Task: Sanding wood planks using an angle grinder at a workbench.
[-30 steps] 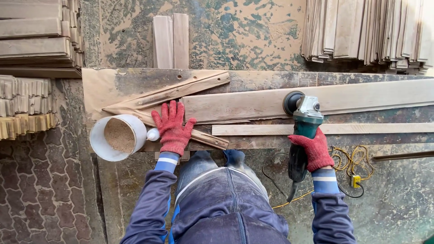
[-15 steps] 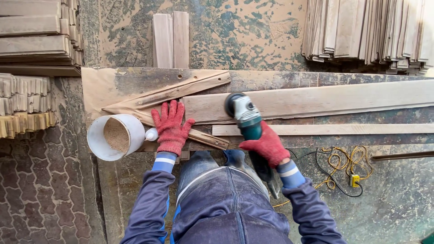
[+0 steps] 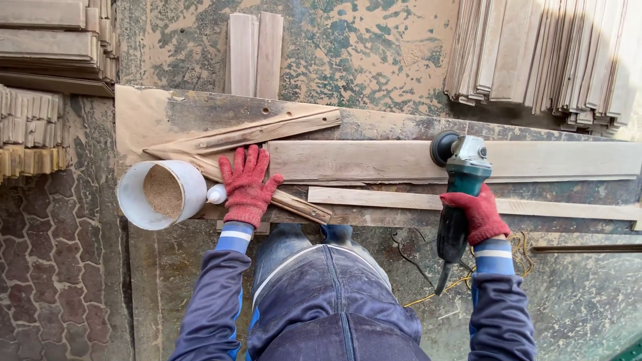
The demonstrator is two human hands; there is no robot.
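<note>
From the head camera, the right hand, in a red glove, is wrapped tight around the dark handle of a green grinder. The grinder points away from the person, and its round disc, just beyond the fingers, rests on a long board lying across the workbench. A thin strip of wood passes right under this hand, nearer the person than the board.

The left hand, also red-gloved, lies flat with fingers spread, pressing down at the near end of the board and holding nothing. Just to its left sits a small white bottle, and beyond that a white bucket of sawdust. A slanted slat lies just past its fingertips. Below the right wrist, a yellow cord lies on the floor.
</note>
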